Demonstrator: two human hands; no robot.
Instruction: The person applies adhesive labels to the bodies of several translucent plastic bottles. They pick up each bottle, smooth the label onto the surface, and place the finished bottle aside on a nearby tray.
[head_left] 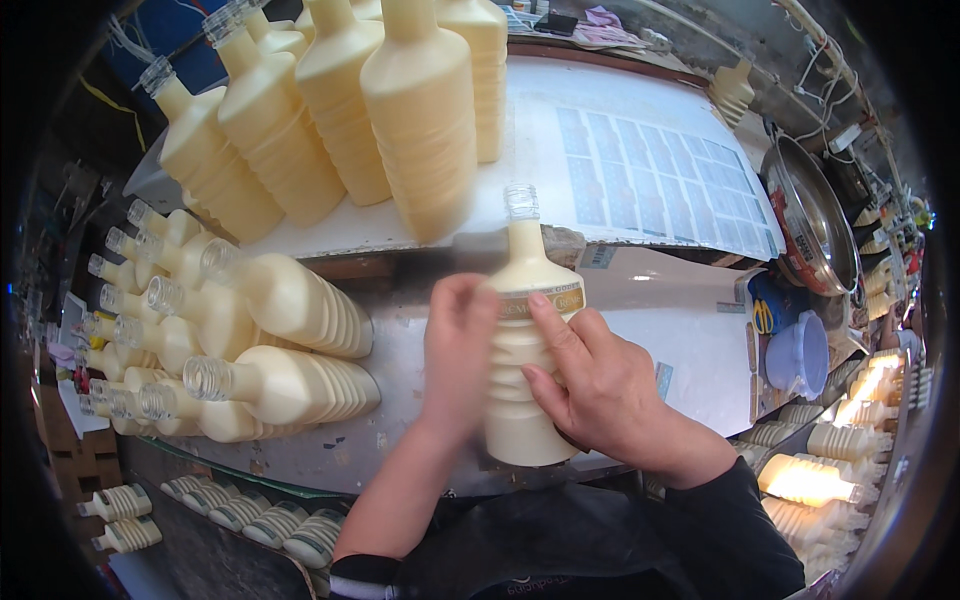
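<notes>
A cream-coloured ribbed bottle [520, 405] with a clear threaded neck stands upright, slightly tilted, in front of me. A gold and silver label [571, 299] runs across its shoulder. My right hand [620, 390] is closed on the bottle's right side, its index finger pressing on the label and its thumb lying against the ribs. At the bottle's left side is my left hand [460, 345], blurred by motion. Its fingers are bent near the label's left end; whether they touch the bottle is not clear.
Tall cream bottles [418, 120] stand on the white table at back left. Several more bottles [300, 385] lie stacked at left, necks toward the left. Label sheets [650, 170] lie at back right. Beyond them are a metal pan [815, 215], yellow scissors [763, 316] and a lilac bucket [797, 355].
</notes>
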